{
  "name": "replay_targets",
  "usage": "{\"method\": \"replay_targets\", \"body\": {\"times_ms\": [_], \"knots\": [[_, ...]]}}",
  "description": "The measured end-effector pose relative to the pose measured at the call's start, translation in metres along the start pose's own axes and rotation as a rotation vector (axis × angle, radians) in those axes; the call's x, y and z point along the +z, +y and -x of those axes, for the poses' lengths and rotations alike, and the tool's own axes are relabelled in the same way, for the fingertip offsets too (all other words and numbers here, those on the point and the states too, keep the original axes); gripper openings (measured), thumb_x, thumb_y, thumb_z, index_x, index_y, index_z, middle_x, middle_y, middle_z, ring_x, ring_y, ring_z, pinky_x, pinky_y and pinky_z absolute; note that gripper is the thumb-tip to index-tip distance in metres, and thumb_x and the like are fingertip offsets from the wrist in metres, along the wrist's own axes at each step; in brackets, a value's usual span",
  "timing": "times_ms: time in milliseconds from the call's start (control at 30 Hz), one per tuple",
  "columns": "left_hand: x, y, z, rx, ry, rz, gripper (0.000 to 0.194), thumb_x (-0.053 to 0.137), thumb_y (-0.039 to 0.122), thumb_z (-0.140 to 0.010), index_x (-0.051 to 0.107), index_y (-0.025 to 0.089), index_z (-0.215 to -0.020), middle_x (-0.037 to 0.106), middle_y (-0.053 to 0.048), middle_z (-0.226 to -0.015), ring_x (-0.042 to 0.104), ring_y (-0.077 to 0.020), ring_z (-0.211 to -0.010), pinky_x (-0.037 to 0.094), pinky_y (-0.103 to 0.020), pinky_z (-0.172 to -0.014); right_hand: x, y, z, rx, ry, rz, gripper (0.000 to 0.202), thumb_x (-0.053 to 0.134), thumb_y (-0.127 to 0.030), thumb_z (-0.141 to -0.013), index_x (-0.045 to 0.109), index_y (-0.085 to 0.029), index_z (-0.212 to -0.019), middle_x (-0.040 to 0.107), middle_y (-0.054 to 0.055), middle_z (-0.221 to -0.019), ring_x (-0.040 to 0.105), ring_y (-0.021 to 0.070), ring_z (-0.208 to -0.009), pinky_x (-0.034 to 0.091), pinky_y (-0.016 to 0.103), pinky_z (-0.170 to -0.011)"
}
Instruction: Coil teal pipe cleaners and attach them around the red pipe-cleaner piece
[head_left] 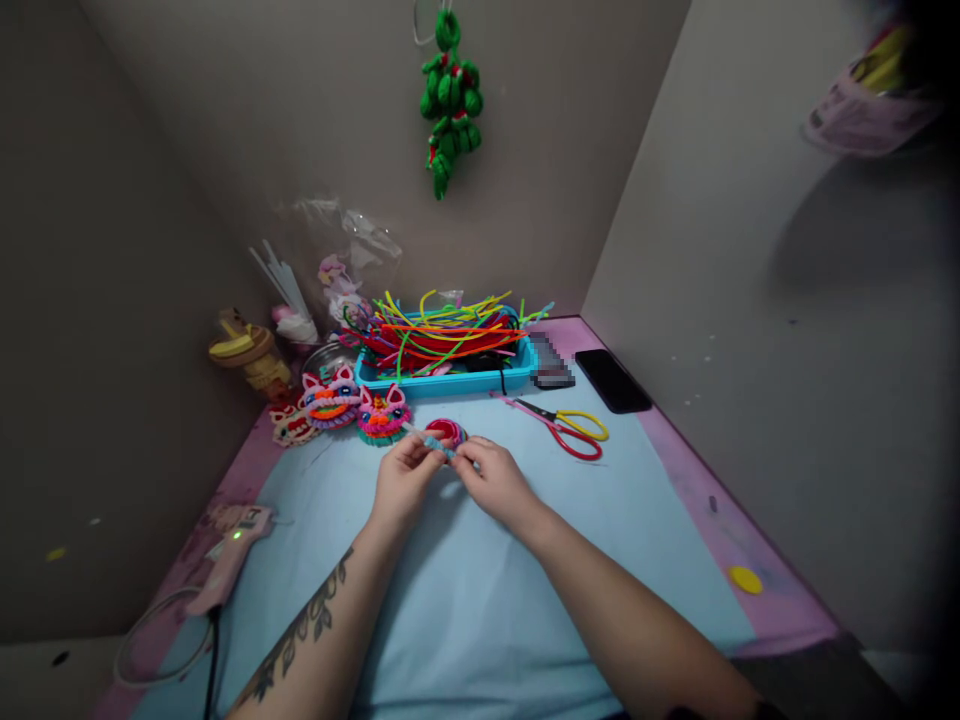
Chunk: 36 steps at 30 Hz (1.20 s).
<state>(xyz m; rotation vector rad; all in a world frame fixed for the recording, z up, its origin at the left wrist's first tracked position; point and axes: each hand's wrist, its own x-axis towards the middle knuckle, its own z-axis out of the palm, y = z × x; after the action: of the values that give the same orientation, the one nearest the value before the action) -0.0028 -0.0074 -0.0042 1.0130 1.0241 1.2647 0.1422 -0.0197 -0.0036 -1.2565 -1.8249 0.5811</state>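
Between the fingers of both hands runs a light blue twisted pipe cleaner, with a whitish end poking out at the left. My left hand pinches it with thumb and forefinger. On its other end, my right hand closes in a similar pinch. Just behind the fingertips is a round red and pink pipe-cleaner piece, partly covered by the fingers; whether it is joined to the blue piece I cannot tell. Left of it sits a pink lion-head figure, and a second lion head stands further left.
A blue tray of colourful pipe cleaners stands at the back. Scissors and a black phone lie to the right. At left rests a pink glue gun with a lit green light and cord. A yellow disc lies front right.
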Motion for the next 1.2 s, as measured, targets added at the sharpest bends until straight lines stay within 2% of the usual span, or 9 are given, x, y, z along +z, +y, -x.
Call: {"method": "replay_targets", "body": {"times_ms": [133,233,300,433,500,633,733,900,1200], "knots": [[-0.001,-0.001,-0.003,-0.002,0.09,0.022,0.039,0.08,0.03,-0.059,0.066,0.013,-0.091,0.072,-0.008,-0.085,0.066,-0.0188,-0.079,0.05,-0.031,-0.077,0.003,-0.002,0.001,0.0,0.048,0.051,0.015,0.053,-0.02,-0.084,0.06,-0.02,-0.071,0.058,0.002,-0.073,0.055,0.0163,-0.074,0.04,0.026,-0.068],[-0.01,0.01,-0.013,0.01,0.141,0.078,0.053,0.083,0.033,-0.055,0.064,0.017,-0.102,0.069,-0.009,-0.097,0.065,-0.0174,-0.084,0.049,-0.027,-0.074,0.004,0.003,0.001,0.064,0.099,0.025,0.012,0.053,-0.021,-0.084,0.06,-0.02,-0.074,0.058,0.002,-0.074,0.055,0.0162,-0.072,0.04,0.026,-0.066],[-0.018,0.021,-0.022,0.049,0.253,0.09,0.053,0.081,0.038,-0.057,0.063,0.019,-0.103,0.067,-0.007,-0.1,0.064,-0.0139,-0.078,0.047,-0.023,-0.066,0.002,0.009,0.0,0.098,0.147,0.004,0.013,0.052,-0.023,-0.085,0.06,-0.02,-0.075,0.058,0.002,-0.075,0.055,0.016,-0.071,0.04,0.026,-0.065],[-0.028,0.04,-0.05,0.126,0.408,-0.178,0.037,0.07,0.045,-0.067,0.065,0.015,-0.087,0.064,-0.002,-0.073,0.056,-0.0101,-0.058,0.04,-0.02,-0.054,-0.003,0.018,-0.004,0.129,0.212,-0.022,0.014,0.052,-0.025,-0.084,0.058,-0.02,-0.073,0.057,0.001,-0.072,0.053,0.0153,-0.067,0.038,0.025,-0.063],[-0.026,0.047,-0.07,0.219,0.366,-0.5,0.029,0.064,0.041,-0.072,0.067,0.014,-0.082,0.064,-0.004,-0.071,0.057,-0.0137,-0.062,0.043,-0.024,-0.059,-0.005,0.019,-0.005,0.139,0.218,-0.032,0.014,0.053,-0.026,-0.084,0.058,-0.02,-0.072,0.055,0.0,-0.07,0.052,0.0151,-0.066,0.038,0.025,-0.063],[-0.014,0.06,-0.119,0.411,0.2,-1.31,0.029,0.048,0.031,-0.082,0.072,0.015,-0.088,0.066,-0.012,-0.089,0.058,-0.0243,-0.087,0.042,-0.033,-0.079,-0.006,0.021,-0.006,0.156,0.229,-0.039,0.013,0.054,-0.025,-0.083,0.058,-0.02,-0.071,0.055,0.0,-0.07,0.052,0.0149,-0.065,0.038,0.025,-0.062],[-0.007,0.065,-0.153,0.289,0.121,-1.761,0.035,0.041,0.025,-0.084,0.072,0.014,-0.096,0.063,-0.017,-0.1,0.054,-0.0307,-0.1,0.04,-0.037,-0.081,-0.008,0.022,-0.008,0.163,0.243,-0.051,0.014,0.054,-0.025,-0.082,0.058,-0.021,-0.069,0.055,0.0,-0.069,0.052,0.0148,-0.064,0.039,0.025,-0.061],[-0.004,0.063,-0.186,0.182,0.096,-1.865,0.033,0.044,0.021,-0.079,0.072,0.011,-0.095,0.063,-0.021,-0.101,0.053,-0.0323,-0.098,0.039,-0.037,-0.075,-0.014,0.024,-0.013,0.201,0.256,-0.054,0.013,0.054,-0.023,-0.081,0.059,-0.02,-0.07,0.056,0.001,-0.071,0.054,0.0151,-0.065,0.04,0.025,-0.062],[0.004,0.061,-0.213,0.185,0.081,-1.929,0.034,0.05,0.025,-0.077,0.069,0.005,-0.095,0.062,-0.026,-0.104,0.052,-0.0365,-0.102,0.034,-0.043,-0.08,-0.015,0.024,-0.014,0.198,0.262,-0.096,0.012,0.056,-0.021,-0.081,0.058,-0.02,-0.069,0.055,0.001,-0.07,0.053,0.0148,-0.065,0.039,0.025,-0.062]]}}
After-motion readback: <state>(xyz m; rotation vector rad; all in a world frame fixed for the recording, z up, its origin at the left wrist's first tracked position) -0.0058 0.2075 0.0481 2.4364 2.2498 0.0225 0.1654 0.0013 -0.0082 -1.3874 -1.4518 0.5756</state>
